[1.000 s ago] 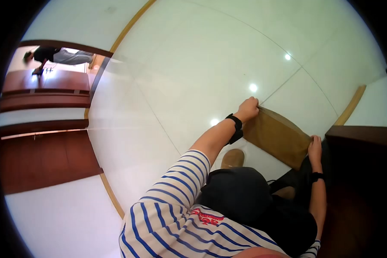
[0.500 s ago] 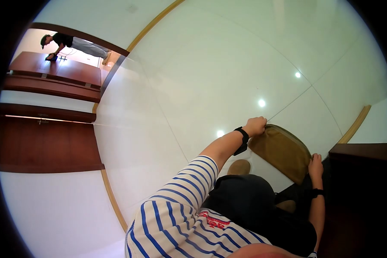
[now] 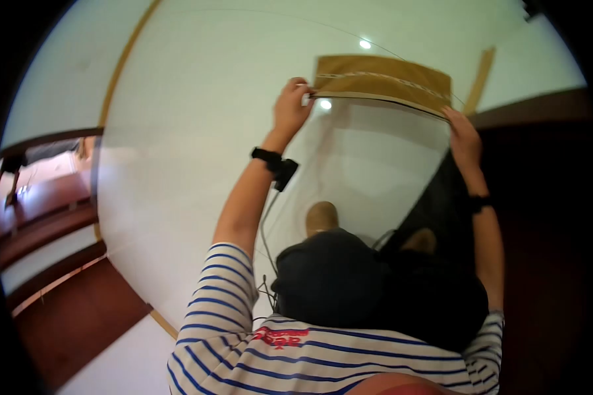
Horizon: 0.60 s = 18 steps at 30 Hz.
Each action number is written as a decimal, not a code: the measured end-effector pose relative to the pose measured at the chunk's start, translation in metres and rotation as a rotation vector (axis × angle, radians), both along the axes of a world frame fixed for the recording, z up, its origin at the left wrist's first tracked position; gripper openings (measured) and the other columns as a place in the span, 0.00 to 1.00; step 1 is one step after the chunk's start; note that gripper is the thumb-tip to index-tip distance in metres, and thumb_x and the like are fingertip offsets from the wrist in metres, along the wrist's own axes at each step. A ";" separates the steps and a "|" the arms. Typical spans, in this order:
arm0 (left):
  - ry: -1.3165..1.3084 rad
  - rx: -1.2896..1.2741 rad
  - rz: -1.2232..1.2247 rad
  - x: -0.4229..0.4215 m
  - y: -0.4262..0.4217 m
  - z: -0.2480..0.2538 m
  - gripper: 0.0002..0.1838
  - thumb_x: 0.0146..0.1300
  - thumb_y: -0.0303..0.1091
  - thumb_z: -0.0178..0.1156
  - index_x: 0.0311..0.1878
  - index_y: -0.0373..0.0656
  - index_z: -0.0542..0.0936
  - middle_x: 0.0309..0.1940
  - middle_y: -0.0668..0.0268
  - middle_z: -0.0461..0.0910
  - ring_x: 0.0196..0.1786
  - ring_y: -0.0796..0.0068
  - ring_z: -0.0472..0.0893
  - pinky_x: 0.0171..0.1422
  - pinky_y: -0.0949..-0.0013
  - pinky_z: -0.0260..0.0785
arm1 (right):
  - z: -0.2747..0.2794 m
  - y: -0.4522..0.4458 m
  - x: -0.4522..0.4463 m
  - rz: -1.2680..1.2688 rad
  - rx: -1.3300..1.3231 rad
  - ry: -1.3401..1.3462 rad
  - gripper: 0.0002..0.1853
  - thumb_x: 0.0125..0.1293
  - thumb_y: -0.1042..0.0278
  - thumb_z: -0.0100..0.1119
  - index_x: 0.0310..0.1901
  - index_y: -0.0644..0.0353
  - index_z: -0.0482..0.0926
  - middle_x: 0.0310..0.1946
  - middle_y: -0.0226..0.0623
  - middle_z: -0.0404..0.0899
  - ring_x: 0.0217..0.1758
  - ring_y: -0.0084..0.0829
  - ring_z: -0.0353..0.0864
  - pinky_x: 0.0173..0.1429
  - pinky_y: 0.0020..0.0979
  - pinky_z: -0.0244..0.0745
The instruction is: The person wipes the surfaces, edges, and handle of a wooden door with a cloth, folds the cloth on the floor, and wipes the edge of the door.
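A brown fabric piece point(image 3: 382, 72), perhaps a pouch or a cover, is stretched between my two hands at arm's length over the pale floor. Along it runs a light, wavy line, and its near edge shows a thin dark border. My left hand point(image 3: 292, 110) pinches the left corner. At the opposite corner, my right hand point(image 3: 465, 137) grips the edge between thumb and fingers. Black bands circle both wrists, and a small black box point(image 3: 285, 176) with a cable hangs at the left one. The fabric's far side is hidden.
Glossy tiled floor point(image 3: 197, 131) lies ahead. On the right stands dark furniture point(image 3: 540, 112) close to my right arm. Reddish-brown wooden furniture point(image 3: 79, 322) is at the left. One of my shoes point(image 3: 321, 217) shows below.
Both hands have risen and moved forward with the brown fabric, which now spreads crosswise instead of hanging slantwise at the lower right. My view has turned, shifting the room's furniture.
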State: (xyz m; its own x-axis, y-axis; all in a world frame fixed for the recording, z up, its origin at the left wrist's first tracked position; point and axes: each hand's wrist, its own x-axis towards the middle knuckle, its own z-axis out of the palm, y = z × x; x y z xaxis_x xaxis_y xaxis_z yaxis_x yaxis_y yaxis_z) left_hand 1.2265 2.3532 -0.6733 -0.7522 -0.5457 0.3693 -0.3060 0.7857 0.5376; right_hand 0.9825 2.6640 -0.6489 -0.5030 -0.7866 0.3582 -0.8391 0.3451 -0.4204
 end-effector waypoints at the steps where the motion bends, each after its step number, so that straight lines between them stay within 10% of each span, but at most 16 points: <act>1: -0.046 0.035 -0.024 0.005 0.004 -0.001 0.05 0.50 0.30 0.65 0.30 0.45 0.78 0.46 0.64 0.76 0.44 0.60 0.78 0.44 0.62 0.72 | -0.009 0.005 0.004 -0.010 0.023 -0.001 0.19 0.61 0.83 0.48 0.51 0.54 0.78 0.53 0.38 0.77 0.59 0.37 0.74 0.61 0.32 0.69; 10: -0.431 -0.131 -0.398 0.064 0.059 -0.072 0.09 0.46 0.27 0.64 0.30 0.43 0.73 0.61 0.61 0.71 0.65 0.58 0.68 0.64 0.58 0.63 | -0.087 0.062 0.045 0.116 0.335 -0.012 0.15 0.55 0.78 0.55 0.44 0.58 0.81 0.50 0.35 0.80 0.55 0.39 0.75 0.54 0.38 0.72; 18: -0.586 0.089 -0.346 0.038 0.056 -0.031 0.11 0.50 0.39 0.59 0.33 0.43 0.75 0.32 0.57 0.79 0.45 0.55 0.77 0.53 0.56 0.67 | -0.061 0.044 0.025 0.061 0.521 -0.402 0.09 0.57 0.67 0.51 0.31 0.58 0.81 0.28 0.43 0.79 0.38 0.45 0.77 0.41 0.44 0.73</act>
